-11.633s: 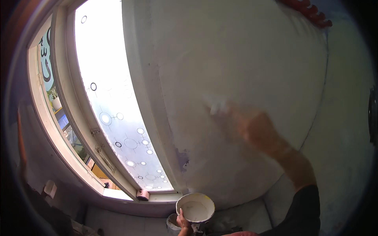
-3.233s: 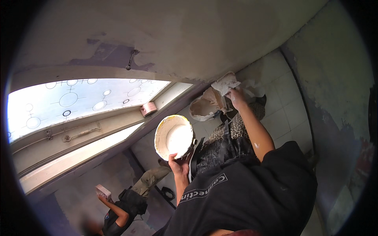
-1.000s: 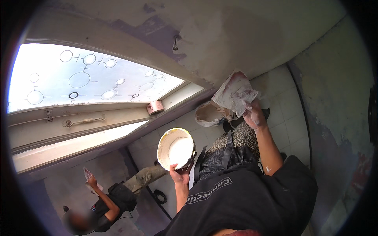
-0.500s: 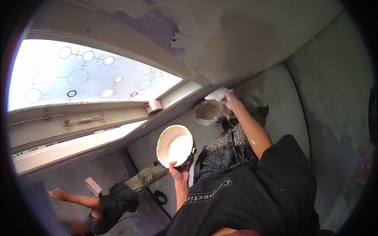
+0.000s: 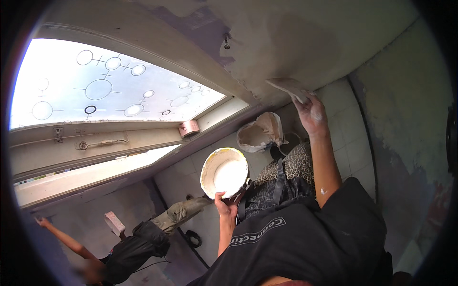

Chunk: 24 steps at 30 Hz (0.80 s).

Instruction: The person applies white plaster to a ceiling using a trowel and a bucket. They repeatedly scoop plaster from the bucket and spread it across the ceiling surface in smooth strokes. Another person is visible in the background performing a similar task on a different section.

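Observation:
My left hand (image 5: 228, 205) grips a round white bucket (image 5: 206, 176) low on its side, with the thumb pressed to its outer wall. A bright white paste lies inside, and yellowish smears show along the rim. Higher up, my right hand (image 5: 314, 114) is closed on a flat, putty-smeared spreader (image 5: 288, 86). The spreader's edge lies at the wall (image 5: 310, 43), close to a darker, damp-looking patch; whether it touches cannot be told for certain. White smears mark the back of my right hand and forearm.
A bag-lined tub (image 5: 257, 136) with beige residue stands on the tiled floor below. To the left is a bright patterned window (image 5: 133, 90), with a pink roll-shaped thing (image 5: 189, 128) on its frame. A co-worker (image 5: 143, 243) in dark clothes stands lower left, holding a pinkish block (image 5: 114, 222).
My right hand has risen from above the lined tub to the wall with the spreader. The bucket has shifted slightly right in view. The co-worker's raised arm has reached farther out.

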Each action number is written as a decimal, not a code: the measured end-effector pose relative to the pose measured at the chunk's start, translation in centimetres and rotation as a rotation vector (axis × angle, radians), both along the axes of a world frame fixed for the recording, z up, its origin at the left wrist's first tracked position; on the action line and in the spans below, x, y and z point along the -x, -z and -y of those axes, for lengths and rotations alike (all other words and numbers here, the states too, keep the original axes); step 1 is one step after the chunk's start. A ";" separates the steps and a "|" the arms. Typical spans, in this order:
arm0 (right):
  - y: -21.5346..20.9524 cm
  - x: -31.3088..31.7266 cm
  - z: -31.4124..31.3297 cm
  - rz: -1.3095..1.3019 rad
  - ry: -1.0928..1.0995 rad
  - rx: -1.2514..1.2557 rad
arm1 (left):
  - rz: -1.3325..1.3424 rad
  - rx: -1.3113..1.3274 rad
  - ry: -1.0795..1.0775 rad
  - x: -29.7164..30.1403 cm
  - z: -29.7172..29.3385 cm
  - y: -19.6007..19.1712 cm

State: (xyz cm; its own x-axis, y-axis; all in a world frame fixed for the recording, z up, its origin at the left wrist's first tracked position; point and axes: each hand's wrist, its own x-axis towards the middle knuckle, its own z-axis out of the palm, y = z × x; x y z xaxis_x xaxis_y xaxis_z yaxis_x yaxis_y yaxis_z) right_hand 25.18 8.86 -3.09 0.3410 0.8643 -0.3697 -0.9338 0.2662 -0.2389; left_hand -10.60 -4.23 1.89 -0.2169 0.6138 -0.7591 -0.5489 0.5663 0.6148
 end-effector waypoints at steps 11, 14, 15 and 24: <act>18.9 8.2 0.1 0.040 -0.333 0.481 | 0.091 -0.080 0.033 1.4 -0.2 1.4; 18.1 7.8 -4.6 0.218 -0.293 0.530 | 0.074 -0.063 0.029 1.8 -0.2 1.6; 16.4 6.5 -6.0 0.193 -0.216 0.471 | 0.061 -0.052 0.028 1.9 -0.2 1.5; -8.2 -9.1 1.1 1.037 0.041 -0.179 | 0.027 -0.081 0.024 1.8 0.2 2.0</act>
